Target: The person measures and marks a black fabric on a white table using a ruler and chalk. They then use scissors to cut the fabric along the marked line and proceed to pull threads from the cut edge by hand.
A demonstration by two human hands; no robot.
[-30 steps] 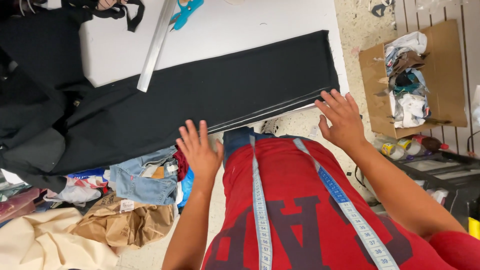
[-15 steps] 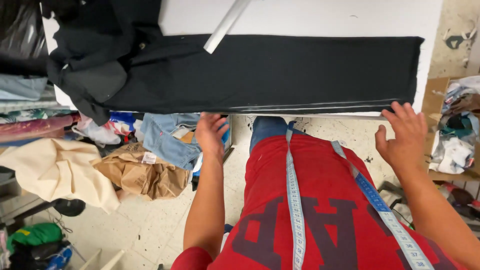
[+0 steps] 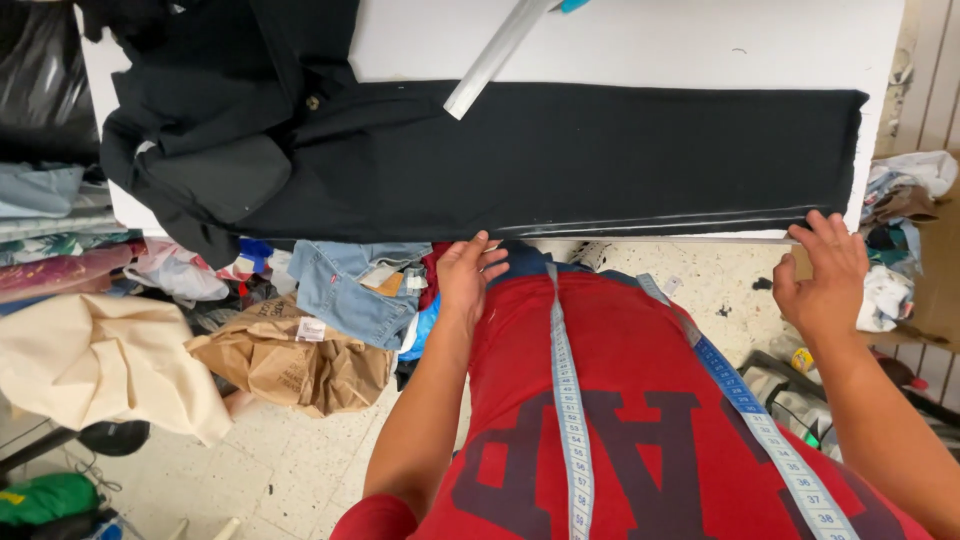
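From the head camera, black trousers (image 3: pixel 560 160) lie flat across a white table (image 3: pixel 650 40), one leg running toward 3 o'clock, the waist bunched at 10 o'clock. The left hand (image 3: pixel 468 275), fingers loosely spread and gripping nothing, touches the near hem edge at 6 o'clock of the cloth. The right hand (image 3: pixel 822 275), likewise unclenched, rests its fingertips at the 4 o'clock corner. A metal ruler (image 3: pixel 495 55) lies at 12 o'clock; a blue measuring tape (image 3: pixel 570 400) hangs over the red shirt (image 3: pixel 640 400).

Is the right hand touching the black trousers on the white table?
Touching. In the head view, the fingertips of the right hand rest on the near edge of the black trousers, by the hem end, at the white table edge.
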